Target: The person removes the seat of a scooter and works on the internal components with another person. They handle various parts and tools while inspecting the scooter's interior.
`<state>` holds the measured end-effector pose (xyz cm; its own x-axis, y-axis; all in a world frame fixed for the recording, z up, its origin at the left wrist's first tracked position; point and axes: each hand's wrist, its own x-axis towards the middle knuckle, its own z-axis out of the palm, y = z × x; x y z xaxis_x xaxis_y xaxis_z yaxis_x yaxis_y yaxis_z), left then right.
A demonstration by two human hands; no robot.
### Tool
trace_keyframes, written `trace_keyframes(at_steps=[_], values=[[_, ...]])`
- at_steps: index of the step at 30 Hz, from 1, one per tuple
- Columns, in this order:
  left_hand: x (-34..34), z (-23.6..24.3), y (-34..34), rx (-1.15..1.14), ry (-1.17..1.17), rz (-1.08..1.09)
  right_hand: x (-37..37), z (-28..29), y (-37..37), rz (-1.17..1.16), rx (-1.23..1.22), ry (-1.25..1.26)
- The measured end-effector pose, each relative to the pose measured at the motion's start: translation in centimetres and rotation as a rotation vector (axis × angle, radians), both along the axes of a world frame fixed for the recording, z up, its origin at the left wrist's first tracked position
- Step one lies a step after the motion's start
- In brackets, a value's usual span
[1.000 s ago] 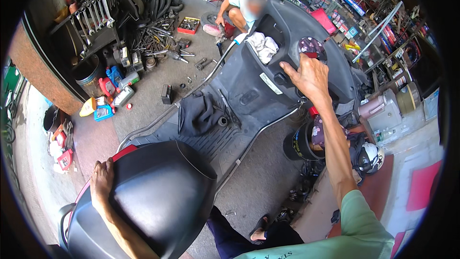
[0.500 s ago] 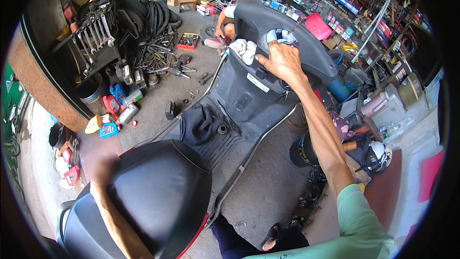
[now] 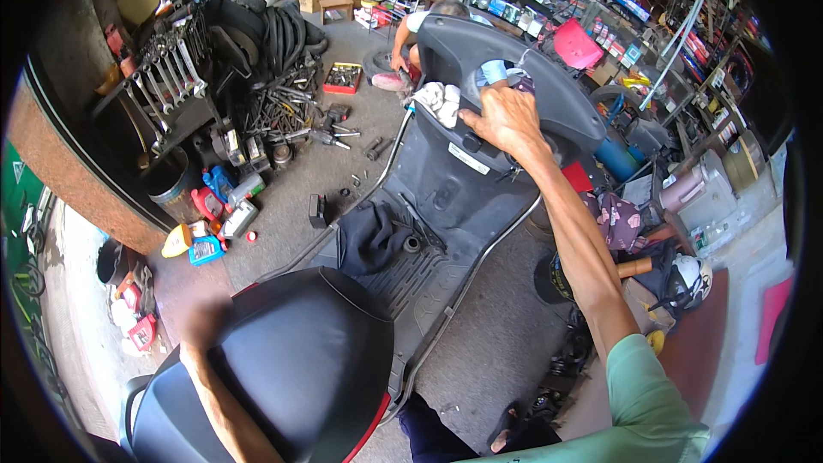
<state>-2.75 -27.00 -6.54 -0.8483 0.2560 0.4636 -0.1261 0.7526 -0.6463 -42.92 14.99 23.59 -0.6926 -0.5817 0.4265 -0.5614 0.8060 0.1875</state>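
A black scooter stands in front of me. My right hand (image 3: pixel 507 116) reaches to its dark front panel (image 3: pixel 555 111), fingers bent over the edge by the upper opening and thumb out to the left. A bluish wrapped item (image 3: pixel 492 73) sits in that opening, and a white cloth (image 3: pixel 441 104) is tucked in the panel's left pocket. My left hand (image 3: pixel 204 323), smeared by blur, is at the left edge of the black seat (image 3: pixel 300 360); its fingers cannot be made out. On the footboard (image 3: pixel 394 291) lies a dark cloth (image 3: pixel 373 237), with a small round part (image 3: pixel 411 244) beside it.
Beyond the panel another person (image 3: pixel 400 45) crouches by a wheel. On the left are a wrench rack (image 3: pixel 167 77), a heap of tools (image 3: pixel 279 107), a red socket tray (image 3: pixel 343 78) and oil bottles (image 3: pixel 206 249). A black bucket (image 3: pixel 551 274) and a helmet (image 3: pixel 688 281) are on the right.
The view has shifted slightly, so the seat and floor items sit lower and farther right. The crouching person's head now shows above the panel. Both my hands keep their places on the scooter.
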Motion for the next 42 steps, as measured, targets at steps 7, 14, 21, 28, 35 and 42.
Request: trace_keyframes(at_steps=[7, 14, 21, 28, 35, 42], values=[[0.8, -1.6, 2.9, 0.489, -0.194, 0.177, 0.0, -0.1, 0.5, -0.046, -0.015, -0.051], [-3.4, 7.7, 6.0, 1.129, -0.172, 0.399, -1.4, -0.8, 1.3, -0.111, -0.03, -0.126], [2.3, 17.0, 12.7, 0.914, 0.245, 1.146, -3.2, -2.0, 1.4, -0.102, -0.047, -0.184], [6.0, 16.6, 15.0, 0.709, 0.123, 1.569, -1.8, -1.8, 0.6, -0.125, -0.04, -0.259], [3.8, 16.8, 14.9, 0.681, 0.137, 1.634, -2.0, -1.5, 0.9, -0.083, -0.041, -0.219], [3.2, 17.0, 15.1, 0.668, 0.137, 1.682, -2.9, -2.1, 1.0, -0.067, -0.035, -0.269]])
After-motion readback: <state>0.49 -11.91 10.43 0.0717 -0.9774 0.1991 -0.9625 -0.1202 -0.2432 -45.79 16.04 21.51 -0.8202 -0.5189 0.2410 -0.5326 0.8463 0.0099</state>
